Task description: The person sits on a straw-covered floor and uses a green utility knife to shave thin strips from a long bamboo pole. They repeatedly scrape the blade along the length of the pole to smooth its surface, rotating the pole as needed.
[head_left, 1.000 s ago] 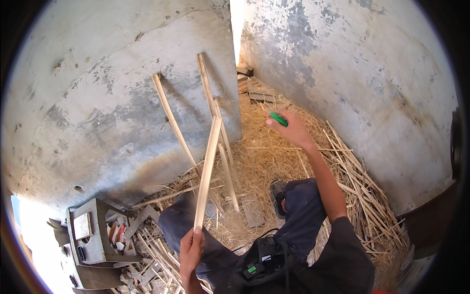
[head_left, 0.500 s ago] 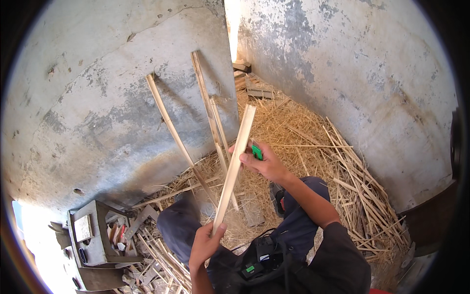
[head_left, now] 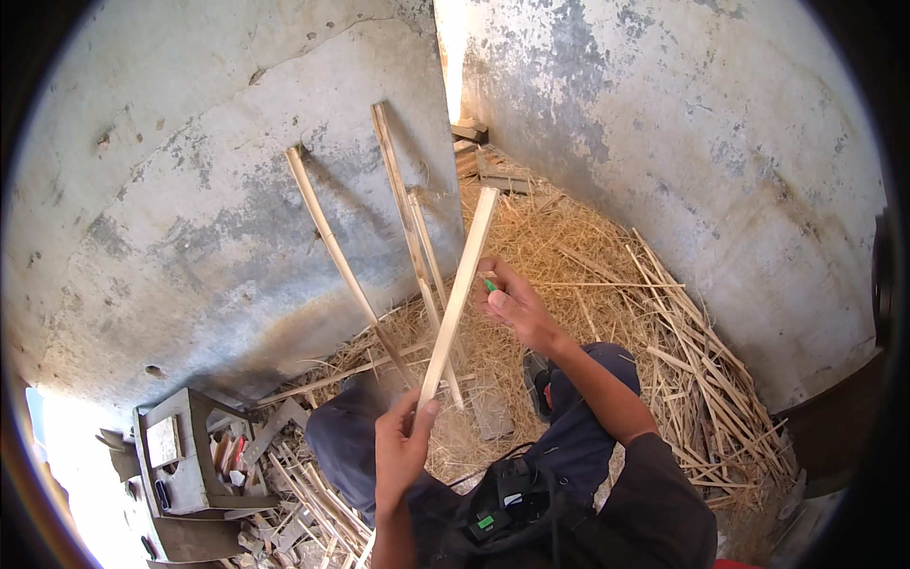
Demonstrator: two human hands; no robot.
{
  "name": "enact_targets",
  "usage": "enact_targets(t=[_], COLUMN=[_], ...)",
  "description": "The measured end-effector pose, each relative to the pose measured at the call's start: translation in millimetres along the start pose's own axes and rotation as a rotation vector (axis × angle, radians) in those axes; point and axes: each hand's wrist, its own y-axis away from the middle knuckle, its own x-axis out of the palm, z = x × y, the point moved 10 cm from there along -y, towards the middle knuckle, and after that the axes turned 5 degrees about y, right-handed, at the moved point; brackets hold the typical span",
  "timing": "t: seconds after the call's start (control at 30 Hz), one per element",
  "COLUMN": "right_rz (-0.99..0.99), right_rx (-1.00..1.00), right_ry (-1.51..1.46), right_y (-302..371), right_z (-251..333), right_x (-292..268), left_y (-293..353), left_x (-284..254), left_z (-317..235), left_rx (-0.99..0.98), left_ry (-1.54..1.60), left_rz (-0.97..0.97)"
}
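My left hand (head_left: 403, 450) grips the lower end of a long, flat, pale wooden strip (head_left: 461, 289). The strip slants up and away to the right, its far end free in the air. To the right of the strip's middle is my right hand (head_left: 519, 308), its fingers curled round a small green tool (head_left: 490, 284). Most of that tool is hidden by the fingers, so its kind does not show. A small gap seems to lie between this hand and the strip.
Several wooden strips (head_left: 332, 242) lean against the left wall (head_left: 190, 237). Fine shavings (head_left: 578, 256) cover the floor. Thin split sticks (head_left: 701, 379) are heaped along the right wall (head_left: 701, 123). At lower left, a worn wooden stool-like frame (head_left: 194, 455) stands among scraps.
My right hand has come off the strip and turned, so less of the green tool shows. My left hand has lifted a little, and the strip's far end is slightly higher.
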Motion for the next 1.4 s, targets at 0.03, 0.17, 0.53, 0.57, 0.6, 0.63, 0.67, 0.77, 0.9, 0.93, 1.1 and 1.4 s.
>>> enact_targets(t=[0.03, 0.17, 0.53, 0.57, 0.6, 0.63, 0.67, 0.77, 0.9, 0.93, 1.1, 1.4], right_rz=[0.000, 0.039, 0.089, 0.077, 0.064, 0.051, 0.033, -0.025, -0.120, -0.146, -0.132, -0.160], right_rx=[-0.039, -0.201, -0.510, -0.516, -0.521, -0.527, -0.538, -0.567, -0.571, -0.567, -0.595, -0.634], right_ry=[0.064, 0.449, 0.786, 0.801, 0.816, 0.830, 0.840, 0.871, 0.887, 0.884, 0.960, 1.029], right_y=[3.1, 10.1, 31.0, 31.3, 31.6, 32.0, 32.5, 34.0, 31.2, 29.8, 29.4, 31.9], right_z=[0.6, 29.4, 50.8, 51.4, 51.9, 52.4, 54.1, 59.0, 61.2, 61.7, 71.5, 78.0], right_x=[-3.3, 9.7, 59.7, 59.3, 58.9, 58.6, 58.3, 56.7, 44.3, 39.5, 40.7, 44.3], left_y=[-0.1, -0.4, -2.6, -2.0, -1.6, -0.9, 0.0, 2.2, 6.2, 7.3, 8.5, 14.4], left_x=[-0.5, 1.8, -3.2, -3.4, -3.7, -4.1, -5.0, -6.0, -3.2, -2.3, -1.9, -0.6], left_z=[-5.1, -19.1, -35.1, -39.0, -42.9, -45.8, -46.7, -49.3, -47.4, -45.2, -42.4, -43.3], left_rx=[-0.026, -0.125, 0.005, 0.023, 0.040, 0.058, 0.065, 0.085, 0.083, 0.074, 0.095, 0.066], left_ry=[0.011, 0.174, 0.112, 0.089, 0.066, 0.043, 0.028, -0.007, -0.022, -0.022, -0.004, 0.057], left_rz=[-0.014, -0.023, -0.190, -0.199, -0.208, -0.217, -0.229, -0.256, -0.259, -0.257, -0.273, -0.265])
